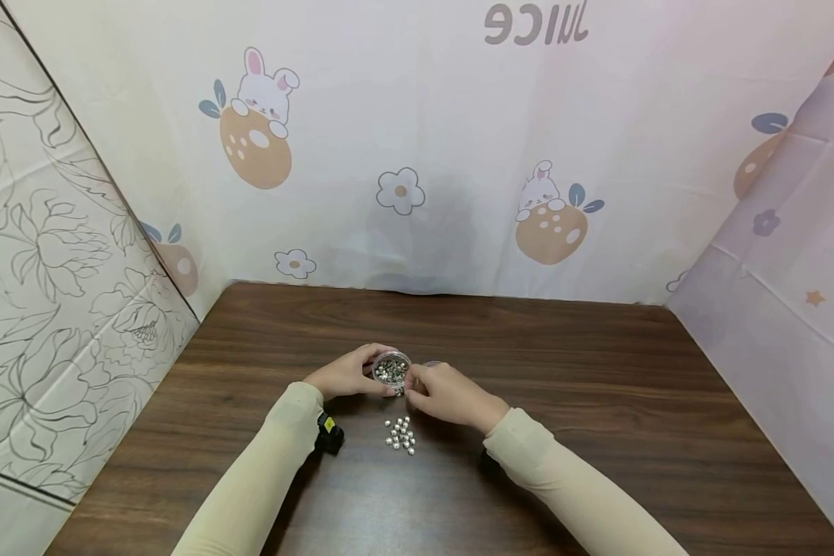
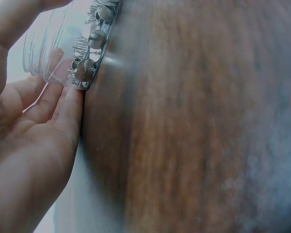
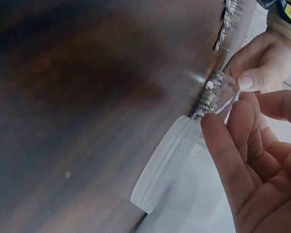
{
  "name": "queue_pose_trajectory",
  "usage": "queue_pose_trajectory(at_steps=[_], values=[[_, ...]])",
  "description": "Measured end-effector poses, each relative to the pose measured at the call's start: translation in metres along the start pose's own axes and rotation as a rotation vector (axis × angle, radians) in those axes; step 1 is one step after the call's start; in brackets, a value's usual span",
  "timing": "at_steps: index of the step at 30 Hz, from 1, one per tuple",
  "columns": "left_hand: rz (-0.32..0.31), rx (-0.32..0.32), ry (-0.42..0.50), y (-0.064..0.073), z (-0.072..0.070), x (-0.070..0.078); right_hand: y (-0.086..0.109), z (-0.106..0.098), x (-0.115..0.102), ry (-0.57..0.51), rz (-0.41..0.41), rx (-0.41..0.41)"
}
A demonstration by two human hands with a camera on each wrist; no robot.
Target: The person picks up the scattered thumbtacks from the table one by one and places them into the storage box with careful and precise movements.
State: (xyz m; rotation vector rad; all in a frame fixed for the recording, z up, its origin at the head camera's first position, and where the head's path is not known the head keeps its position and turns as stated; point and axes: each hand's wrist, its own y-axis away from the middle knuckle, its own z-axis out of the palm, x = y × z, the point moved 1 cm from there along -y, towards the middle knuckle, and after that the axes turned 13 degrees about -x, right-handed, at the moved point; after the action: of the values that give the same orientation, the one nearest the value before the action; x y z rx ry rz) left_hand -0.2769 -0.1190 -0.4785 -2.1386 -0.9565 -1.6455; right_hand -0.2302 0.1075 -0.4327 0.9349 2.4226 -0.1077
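Note clear jar [image 2: 51, 43] of metal tacks [image 1: 391, 371] on wood table [image 1: 598, 371], well in from far edge, bit left of middle. Log left hand [image 1: 347, 376] curled round its wall, gripping; right hand [image 1: 450, 392] at rim, can't tell if pinching a tack. Rate jar likely light, stiff, slick, maybe brittle; take by outer wall, clear of points. Add loose tacks [image 1: 401, 435] toward near edge, pale lid [image 3: 165, 167] just beside jar. Tag dark grain surface, printed sheets [image 1: 459, 116] behind and both sides.

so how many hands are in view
2: the left hand is curled around the clear jar, and the right hand is at the jar's right edge.
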Motion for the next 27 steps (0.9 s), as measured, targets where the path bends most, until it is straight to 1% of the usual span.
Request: queue_pose_trajectory(at_steps=[4, 8, 10, 15, 21, 27], values=[[-0.007, 0.001, 0.001, 0.001, 0.001, 0.001, 0.003, 0.003, -0.002, 0.013, -0.039, -0.035], [-0.006, 0.002, 0.012, 0.001, 0.001, 0.002, 0.005, 0.006, -0.003, -0.01, -0.058, -0.085], [-0.002, 0.002, 0.015, 0.001, 0.002, 0.002, 0.006, 0.007, -0.004, -0.013, -0.066, -0.096], [-0.004, 0.002, 0.024, 0.001, 0.002, 0.001, 0.008, 0.009, -0.006, -0.007, -0.079, -0.113], [0.001, 0.004, 0.026, 0.001, 0.002, 0.001, 0.006, 0.012, -0.005, 0.037, -0.077, -0.132], [-0.004, 0.004, 0.011, 0.001, 0.002, 0.001, 0.005, 0.012, -0.008, 0.068, -0.08, -0.123]])
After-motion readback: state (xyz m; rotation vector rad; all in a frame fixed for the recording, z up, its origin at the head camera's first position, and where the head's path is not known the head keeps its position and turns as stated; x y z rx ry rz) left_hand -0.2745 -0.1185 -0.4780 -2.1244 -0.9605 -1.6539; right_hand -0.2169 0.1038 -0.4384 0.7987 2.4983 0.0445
